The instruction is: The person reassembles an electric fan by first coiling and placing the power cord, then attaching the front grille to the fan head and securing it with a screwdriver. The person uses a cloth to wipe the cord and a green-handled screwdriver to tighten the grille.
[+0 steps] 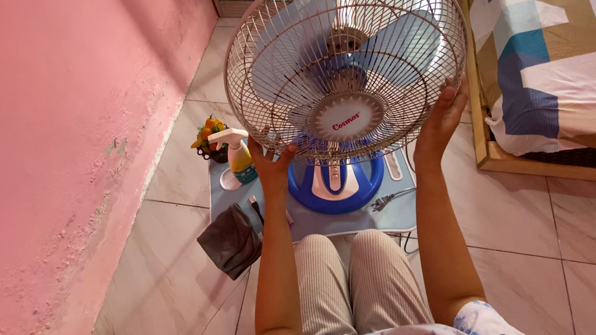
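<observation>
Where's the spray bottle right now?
In the head view the spray bottle stands on the grey mat at the left, beside the left hand gripping the fan's grille, with a small fruit-coloured ornament just behind it.

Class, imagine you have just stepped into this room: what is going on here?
A person sits on the tiled floor with a desk fan in front of their knees. The left hand and the right hand grip the lower rim of its wire grille on either side. The fan's blue base stands on a pale mat, its plug lying loose. A spray bottle and a dark cloth lie to the left, a bed to the right.
</observation>
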